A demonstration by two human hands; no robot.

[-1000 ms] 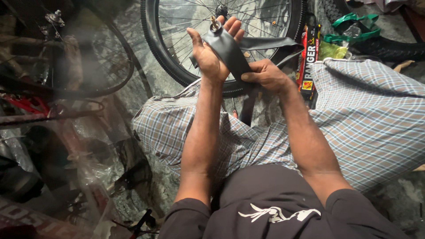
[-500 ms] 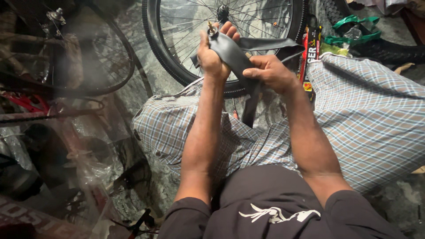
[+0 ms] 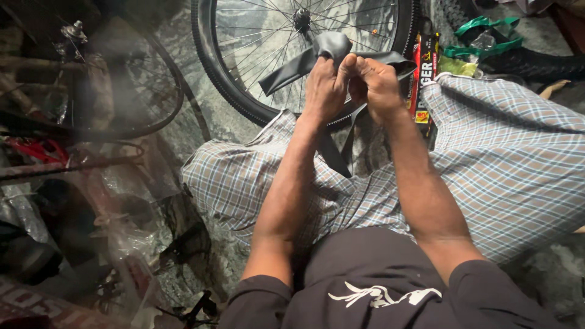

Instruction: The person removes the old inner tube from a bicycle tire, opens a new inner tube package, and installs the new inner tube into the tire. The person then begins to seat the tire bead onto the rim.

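Since the earlier frames both hands have been brought together, so that thumbs now meet where they were held a little apart, and the rubber strip has been gathered into a fold between them. The left hand [image 3: 322, 85] is closed around the black inner tube [image 3: 332, 45], with the fold pinched between thumb and fingers; the right hand [image 3: 379, 82] is closed on the same tube just beside it, the two grips touching. Both grips are narrow and full of rubber.

Above the grip a loop of tube is pushed up; below it, a flat tail of tube hangs down between the forearms onto the checked cloth [image 3: 487, 158] worn over the knees. Beyond the grip, a spoked bicycle wheel [image 3: 244, 97] lies on the floor. To the right of the grip a red and black packet [image 3: 425, 73] stands, with green strips [image 3: 481, 27] further off.

The step in hand is judged to be the folding or squeezing flat of the tube. A further fold would call for one grip to be loosened and shifted along the rubber while the other is kept tight.
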